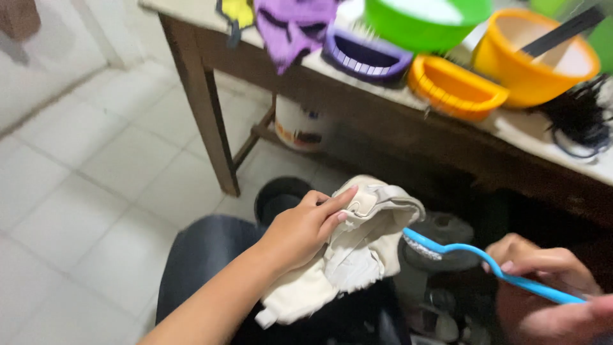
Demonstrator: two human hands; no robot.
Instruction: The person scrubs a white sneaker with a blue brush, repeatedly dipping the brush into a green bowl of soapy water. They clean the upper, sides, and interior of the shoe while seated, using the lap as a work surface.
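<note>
Only one package in view: a round white tub (299, 124) with an orange and dark label, down on the floor under the wooden table (204, 96), close to its leg. No signs, no screens anywhere else.

Matt cream cloth (345, 255) — glossy blue plastic brush (485, 265), wooden table (211, 121).

Bare forearms, no sleeves in view; dark blue trousers (204, 255), possibly denim, cover the lap.
</note>
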